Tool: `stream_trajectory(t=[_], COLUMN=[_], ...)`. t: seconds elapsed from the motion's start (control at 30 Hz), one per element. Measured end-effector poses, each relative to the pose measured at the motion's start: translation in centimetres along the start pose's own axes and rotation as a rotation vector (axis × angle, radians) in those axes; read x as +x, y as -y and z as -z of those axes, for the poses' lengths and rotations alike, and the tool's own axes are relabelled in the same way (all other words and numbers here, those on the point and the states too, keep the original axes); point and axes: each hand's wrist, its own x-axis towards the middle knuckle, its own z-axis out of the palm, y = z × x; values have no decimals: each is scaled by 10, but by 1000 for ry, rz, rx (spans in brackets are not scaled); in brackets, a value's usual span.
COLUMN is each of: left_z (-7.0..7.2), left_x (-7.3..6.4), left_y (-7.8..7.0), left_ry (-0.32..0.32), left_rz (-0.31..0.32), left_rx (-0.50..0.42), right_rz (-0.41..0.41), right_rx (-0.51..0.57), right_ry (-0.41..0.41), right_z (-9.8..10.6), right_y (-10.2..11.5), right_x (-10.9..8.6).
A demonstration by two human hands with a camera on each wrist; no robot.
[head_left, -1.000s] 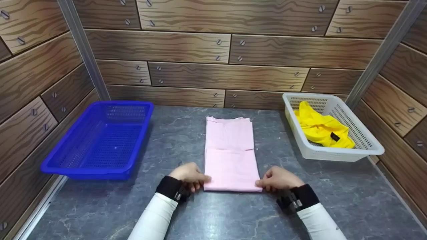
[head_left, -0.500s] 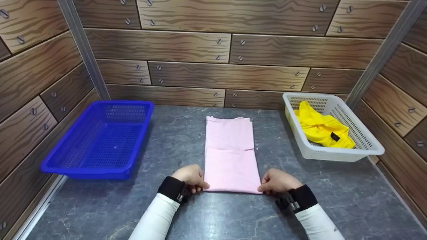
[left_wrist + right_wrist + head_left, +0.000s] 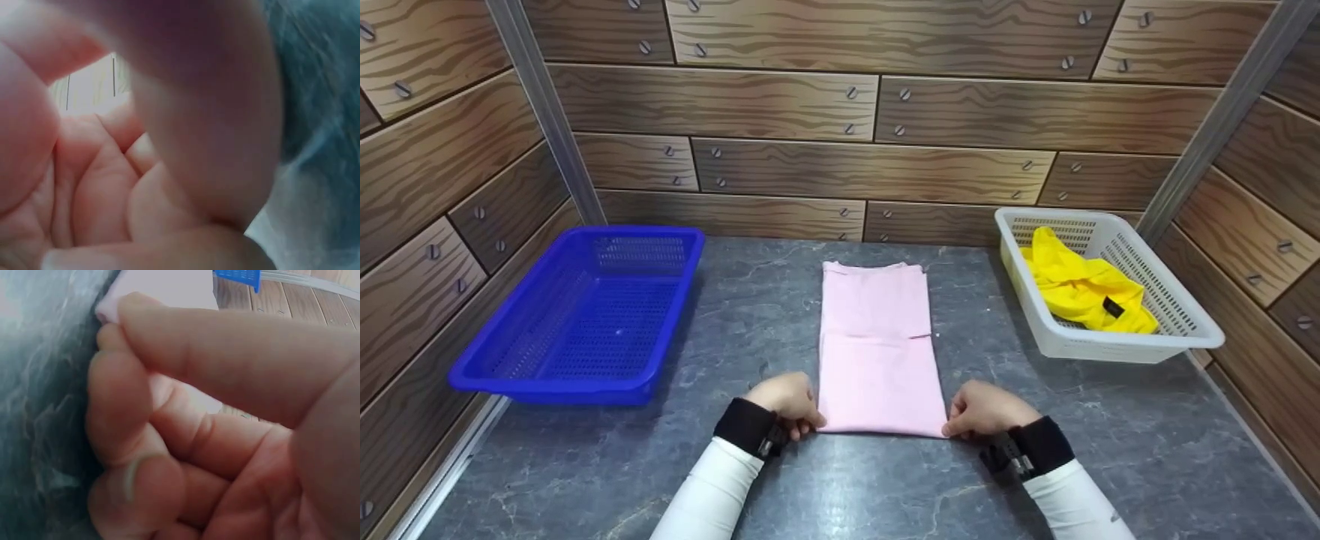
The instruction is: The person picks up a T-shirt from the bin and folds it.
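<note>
A pink garment (image 3: 877, 360), folded into a long flat rectangle, lies on the grey marbled table in the head view. My left hand (image 3: 787, 400) pinches its near left corner, thumb on top. At the near right corner, my right hand (image 3: 990, 409) does the same. In the right wrist view the pink corner (image 3: 109, 306) sits between thumb and forefinger, with the other fingers curled beneath. Curled fingers of the left hand (image 3: 208, 124) fill the left wrist view and hide the cloth there.
A blue plastic basket (image 3: 649, 345) stands on the left with nothing in it. On the right, a white basket (image 3: 1110, 346) holds a crumpled yellow cloth item (image 3: 1080, 289) with a black label. Wood-patterned walls (image 3: 780, 169) enclose the table at the back and sides.
Both hands have slid slightly toward the person, their thumbs now right at the near corners. The garment's near edge has shifted a little the same way. The baskets are unmoved.
</note>
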Motion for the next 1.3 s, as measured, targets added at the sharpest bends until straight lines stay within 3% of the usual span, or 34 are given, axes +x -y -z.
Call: stream_trajectory(t=[0.1,0.17,0.3,0.37,0.47,0.6,0.8,0.93,1.1,1.3], left_z=[-2,-3,-9,-17,-32,-50,-57,-58,-57,-59], left_x=[-3,-5,-5,-3,0,2,0,-3,-3,-3], left_y=[-4,-8,-21,-27,-32,-34,-34,-37,-38,-38], left_ry=[-73,-155,-314,-345,-360,-393,-492,-494,-477,-435], left_rz=[-20,-79,-296,-409,-500,-501,-539,-550,-524,-435], left_rx=[48,97,167,232,409,637,749,771,711,669], right_rz=[-6,38,216,298,363,331,294,297,349,379], right_rx=[8,43,89,66,-10,-70,-91,-117,-172,-226], right_ry=[-42,-104,-258,-292,-274,-197,-169,-175,-227,-280], right_z=[0,0,-4,-10,-22,-34,-40,-42,-44,-43], right_y=[3,7,18,24,30,33,33,34,35,35], right_x=[-1,-1,1,1,3,6,8,8,7,5])
